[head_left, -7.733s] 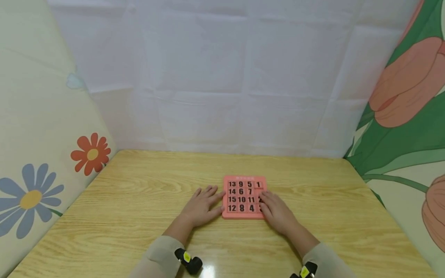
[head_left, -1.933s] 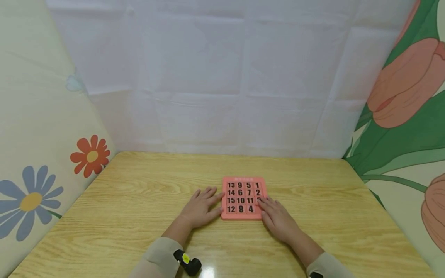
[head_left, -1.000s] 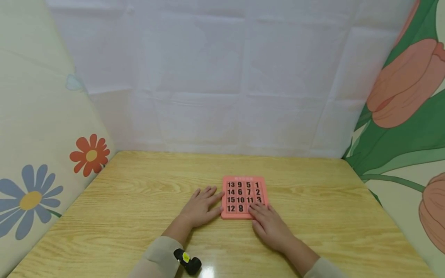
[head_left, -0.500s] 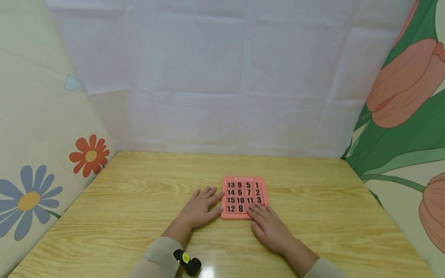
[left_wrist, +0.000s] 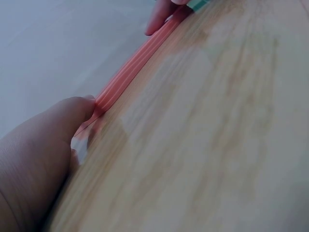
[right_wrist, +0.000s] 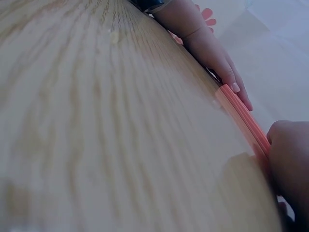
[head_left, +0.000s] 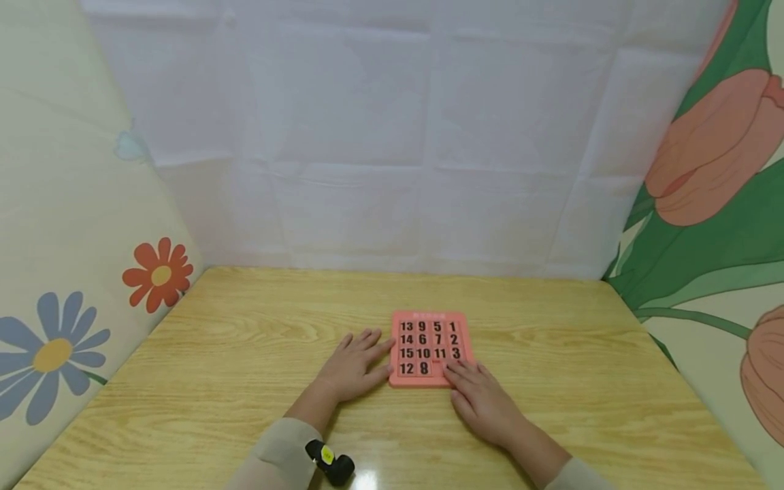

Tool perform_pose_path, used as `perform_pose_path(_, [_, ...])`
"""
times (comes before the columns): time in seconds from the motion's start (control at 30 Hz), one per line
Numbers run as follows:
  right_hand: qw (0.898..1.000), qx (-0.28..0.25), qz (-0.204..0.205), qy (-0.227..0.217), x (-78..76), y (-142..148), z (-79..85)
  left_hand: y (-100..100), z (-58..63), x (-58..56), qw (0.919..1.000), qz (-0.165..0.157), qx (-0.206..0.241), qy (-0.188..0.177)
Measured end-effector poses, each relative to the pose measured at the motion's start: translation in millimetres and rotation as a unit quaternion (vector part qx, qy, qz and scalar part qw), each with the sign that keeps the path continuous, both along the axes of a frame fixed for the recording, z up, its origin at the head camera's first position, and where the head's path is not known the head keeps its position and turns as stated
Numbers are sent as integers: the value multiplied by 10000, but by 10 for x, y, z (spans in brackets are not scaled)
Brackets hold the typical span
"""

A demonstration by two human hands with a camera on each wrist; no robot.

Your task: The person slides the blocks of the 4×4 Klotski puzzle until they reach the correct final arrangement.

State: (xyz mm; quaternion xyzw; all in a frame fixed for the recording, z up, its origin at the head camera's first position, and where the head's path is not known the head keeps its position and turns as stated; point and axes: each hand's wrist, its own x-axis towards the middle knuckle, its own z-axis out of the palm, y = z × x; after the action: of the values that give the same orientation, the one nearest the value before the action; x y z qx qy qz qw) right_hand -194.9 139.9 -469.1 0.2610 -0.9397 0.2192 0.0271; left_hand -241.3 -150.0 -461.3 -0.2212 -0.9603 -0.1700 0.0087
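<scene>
A pink number slide puzzle (head_left: 430,346) lies flat on the wooden table, its tiles showing black numbers. My left hand (head_left: 352,367) rests palm down at the puzzle's left side, fingers spread, with the thumb and a fingertip against the pink edge. My right hand (head_left: 486,401) lies over the lower right corner, its fairly straight fingertips touching the tiles and covering the last place of the bottom row. A bare slot shows between the 8 tile (head_left: 424,368) and those fingertips. In the left wrist view the thumb (left_wrist: 79,108) touches the puzzle's side edge (left_wrist: 130,70).
The wood-grain table (head_left: 275,306) runs back to a white cloth backdrop (head_left: 355,136). Flower-printed panels stand at the left (head_left: 73,204) and the right (head_left: 692,272). A black wrist camera (head_left: 331,463) sits on the left sleeve.
The 2 and 3 tiles have slid up the right column. My right hand has moved down, then slightly right, and a bare slot now shows where the 4 tile was. The left hand stays put.
</scene>
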Motion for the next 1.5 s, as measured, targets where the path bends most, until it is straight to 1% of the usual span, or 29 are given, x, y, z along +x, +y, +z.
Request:
perform_pose_path(0.2, [10000,-31,-29,11,5,41,8,-1,10,4,10000,5,-53,-76])
perform_pose_path(0.47, [9999,-61,-78,-65,-2,79,-11,6,-6,-12,9999,4,-147,-17])
perform_pose_path(0.83, [9999,-63,-132,53,5,119,-20,14,7,-4,9999,9,-72,-73])
perform_pose_path(1.13, [9999,-93,-144,22,4,134,-26,15,2,-8,9999,35,-117,-93])
perform_pose_path(1.5, [9993,-284,-235,81,6,103,-6,16,14,-12,9999,20,-83,-80])
